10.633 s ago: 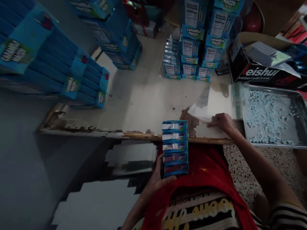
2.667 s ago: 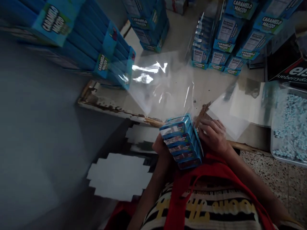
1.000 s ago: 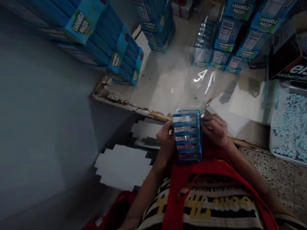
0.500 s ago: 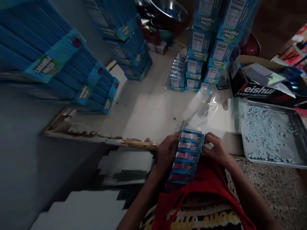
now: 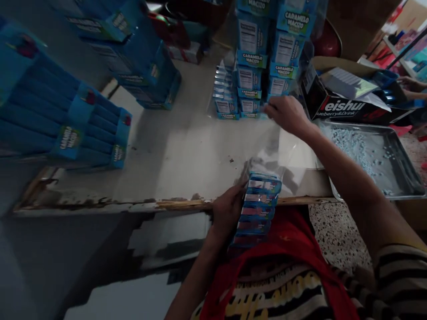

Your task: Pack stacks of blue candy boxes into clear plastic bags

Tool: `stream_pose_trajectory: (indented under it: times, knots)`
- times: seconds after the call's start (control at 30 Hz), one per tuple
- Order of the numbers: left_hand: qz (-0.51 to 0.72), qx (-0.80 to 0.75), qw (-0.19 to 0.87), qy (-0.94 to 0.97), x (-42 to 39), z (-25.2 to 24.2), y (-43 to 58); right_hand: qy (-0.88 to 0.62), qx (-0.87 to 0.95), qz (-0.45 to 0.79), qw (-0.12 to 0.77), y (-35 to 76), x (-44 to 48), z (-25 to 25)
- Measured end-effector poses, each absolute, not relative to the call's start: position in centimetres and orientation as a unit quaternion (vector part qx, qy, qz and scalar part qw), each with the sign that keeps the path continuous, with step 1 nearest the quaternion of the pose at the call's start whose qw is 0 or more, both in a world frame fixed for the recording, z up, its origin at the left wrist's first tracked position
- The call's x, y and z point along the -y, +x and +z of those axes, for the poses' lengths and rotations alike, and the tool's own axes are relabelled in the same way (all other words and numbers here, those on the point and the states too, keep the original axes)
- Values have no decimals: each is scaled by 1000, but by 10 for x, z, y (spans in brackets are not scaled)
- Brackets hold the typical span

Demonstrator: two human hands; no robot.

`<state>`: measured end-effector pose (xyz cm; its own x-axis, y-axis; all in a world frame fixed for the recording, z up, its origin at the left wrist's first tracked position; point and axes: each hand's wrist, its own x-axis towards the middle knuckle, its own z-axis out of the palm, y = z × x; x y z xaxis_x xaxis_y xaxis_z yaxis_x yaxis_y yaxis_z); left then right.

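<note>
Stack of blue candy boxes point(image 5: 256, 209), gripped by left hand point(image 5: 228, 209) at table point(image 5: 187, 151) edge; right hand point(image 5: 287, 114) pinches clear film point(image 5: 280, 155). One-handed support may let boxes slip.

Left hand point(image 5: 228, 209) low and close to body, forearm rising from lower edge of view, wrist straight, fingers curled and closed around left side of held stack, thumb side up. Right hand point(image 5: 286, 114) stretched far forward, arm nearly straight, running diagonally from striped sleeve at lower right, back of hand up, fingers bent down and pinched; what they pinch not clear
</note>
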<state>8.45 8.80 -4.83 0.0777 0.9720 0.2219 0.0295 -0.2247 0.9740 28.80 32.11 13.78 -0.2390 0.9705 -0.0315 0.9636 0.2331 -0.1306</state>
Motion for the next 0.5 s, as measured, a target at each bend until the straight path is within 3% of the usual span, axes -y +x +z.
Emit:
stream_pose_trajectory:
  times: [0.07, 0.13, 0.3, 0.33, 0.5]
  knots:
    - [518, -445, 446, 579, -86, -50, 83, -679, 731, 55, -49, 287, -337, 137]
    - [509, -462, 446, 572, -84, -54, 83, -730, 682, 13, -48, 290, -340, 144]
    - [494, -492, 468, 544, -77, -68, 82, -668, 657, -218, 275, 309, -235, 164]
    - [489, -497, 473, 538, -76, -70, 81, -639, 674, -204, 311, 312, -199, 160]
    - [484, -525, 448, 537, -70, -73, 71, -634, 721, -7, 279, 296, -49, 98]
